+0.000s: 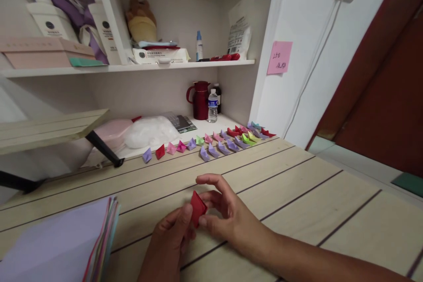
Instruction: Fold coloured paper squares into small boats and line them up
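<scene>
A small folded piece of red paper [198, 208], diamond-shaped from here, is held above the table between both hands. My left hand [175, 229] pinches its left side, the thumb against the near face. On the right side, the thumb of my right hand [224, 213] presses the lower edge, with other fingers behind it and the index finger raised and curved above. Further back, several folded paper boats [223, 148] in purple, pink, red, green and yellow stand in rows along the table's far edge.
A stack of coloured paper [62, 242] lies at the front left of the slatted table [317, 194]. Behind it stands a small raised shelf [53, 130] on black legs. A red jug [200, 101] and a water bottle [213, 106] stand in the cabinet at the back.
</scene>
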`<state>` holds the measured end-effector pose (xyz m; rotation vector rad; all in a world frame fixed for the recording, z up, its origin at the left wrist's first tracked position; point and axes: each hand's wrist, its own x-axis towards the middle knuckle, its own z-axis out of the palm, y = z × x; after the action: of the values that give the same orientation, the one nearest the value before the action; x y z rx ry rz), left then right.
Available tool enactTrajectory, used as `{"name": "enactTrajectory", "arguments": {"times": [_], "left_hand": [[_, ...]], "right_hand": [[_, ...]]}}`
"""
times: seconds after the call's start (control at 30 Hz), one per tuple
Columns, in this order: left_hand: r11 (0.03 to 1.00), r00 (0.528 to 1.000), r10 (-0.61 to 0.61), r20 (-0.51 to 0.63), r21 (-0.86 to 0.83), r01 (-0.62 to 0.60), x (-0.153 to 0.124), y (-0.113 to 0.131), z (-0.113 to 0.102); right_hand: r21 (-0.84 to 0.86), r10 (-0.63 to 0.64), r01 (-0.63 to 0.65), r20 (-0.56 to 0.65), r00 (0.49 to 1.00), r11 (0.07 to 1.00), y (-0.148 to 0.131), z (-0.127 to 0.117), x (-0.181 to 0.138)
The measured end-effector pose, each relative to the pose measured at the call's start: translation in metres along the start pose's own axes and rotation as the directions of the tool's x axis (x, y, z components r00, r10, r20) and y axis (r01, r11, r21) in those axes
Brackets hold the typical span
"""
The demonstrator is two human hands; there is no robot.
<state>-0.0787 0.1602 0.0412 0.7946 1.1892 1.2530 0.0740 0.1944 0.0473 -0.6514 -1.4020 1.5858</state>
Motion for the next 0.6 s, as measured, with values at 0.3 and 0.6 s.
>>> {"name": "enactTrajectory", "arguments": {"times": [0.3,0.6], "left_hand": [[0.999,0.999,0.036,0.007,0.034,-0.036,-0.004,0.003,0.003],[0.999,0.999,0.041,0.002,-0.005,-0.041,-0.012,0.011,0.008]], "right_hand": [[-0.169,-0.15,0.147,-0.005,0.989,0.975,0.006,0.002,-0.003],[-0.212,-0.241,0.238,0.015,0.97,0.948,0.003,0.003,-0.002]]}}
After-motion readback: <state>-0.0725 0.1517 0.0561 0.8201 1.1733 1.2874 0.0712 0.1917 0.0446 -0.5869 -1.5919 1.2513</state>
